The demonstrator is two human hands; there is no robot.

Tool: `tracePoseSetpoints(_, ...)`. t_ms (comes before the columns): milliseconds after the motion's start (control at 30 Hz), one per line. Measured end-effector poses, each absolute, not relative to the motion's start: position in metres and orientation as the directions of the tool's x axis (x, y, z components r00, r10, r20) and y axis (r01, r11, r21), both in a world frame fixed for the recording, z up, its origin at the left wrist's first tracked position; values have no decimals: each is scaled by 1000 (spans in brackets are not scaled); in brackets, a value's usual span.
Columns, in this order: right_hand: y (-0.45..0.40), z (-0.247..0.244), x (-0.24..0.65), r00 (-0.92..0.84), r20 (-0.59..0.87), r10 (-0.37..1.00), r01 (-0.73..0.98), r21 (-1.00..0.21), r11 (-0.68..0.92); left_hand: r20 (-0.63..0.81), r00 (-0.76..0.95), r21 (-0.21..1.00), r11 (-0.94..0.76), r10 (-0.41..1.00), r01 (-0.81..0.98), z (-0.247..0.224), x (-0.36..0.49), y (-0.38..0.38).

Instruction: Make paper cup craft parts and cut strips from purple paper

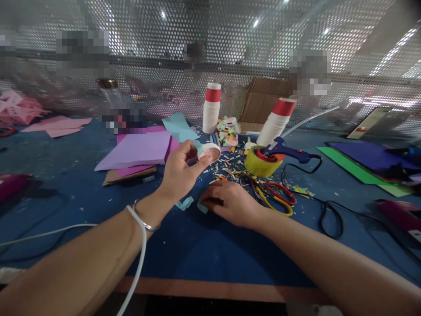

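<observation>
My left hand [179, 171] is raised over the table, thumb and fingers closed on a short white paper cup piece [212, 151], its round opening tilted toward me. A bit of light blue paper [198, 147] shows at its edge by my fingers. Lower and to the right, my right hand [230, 202] rests on the table with curled fingers. Its fingertips pinch at a small light blue paper piece [203, 208]. Another curled light blue strip [184, 203] lies between my two hands.
Paper scraps [226, 164] litter the middle. Scissors [279, 197] lie to the right, beside yellow tape [263, 164] with a blue glue gun [286, 151] on it. Cup stacks [211, 109] stand behind. Purple paper [138, 149] is at left; a black cord [332, 206] loops at right.
</observation>
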State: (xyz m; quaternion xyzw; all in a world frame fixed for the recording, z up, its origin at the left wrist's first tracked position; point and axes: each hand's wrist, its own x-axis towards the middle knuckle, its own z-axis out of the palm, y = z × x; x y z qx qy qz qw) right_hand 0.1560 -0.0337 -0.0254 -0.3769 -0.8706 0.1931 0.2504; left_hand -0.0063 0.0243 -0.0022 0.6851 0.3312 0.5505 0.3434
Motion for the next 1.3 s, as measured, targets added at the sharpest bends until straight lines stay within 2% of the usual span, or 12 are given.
tracePoseSetpoints(300,-43,-11,176,-492,398,774,465,-631,621,498,252,845,-530,830,76,0,-9,22)
tracePoseSetpoints(433,-49,2,187,-416,429,802,449,-670,591,526,324,785,-596,786,171,-1,-12,22)
tracePoseSetpoints(567,-53,14,193,-344,502,793,449,-654,609,542,343,702,-638,767,318,-2,-13,21)
tracePoseSetpoints(700,-54,22,195,-227,560,797,498,-636,589,561,349,670,-660,750,340,-2,-12,19)
tracePoseSetpoints(833,-52,23,198,-106,564,819,528,-666,527,538,363,684,-646,761,339,-1,-9,16)
tracePoseSetpoints(1067,-45,18,204,-12,561,828,461,-732,502,488,457,699,-646,744,306,2,-8,11)
tracePoseSetpoints(1300,-43,16,199,-86,498,863,380,-784,491,487,508,651,-683,711,332,2,-9,9)
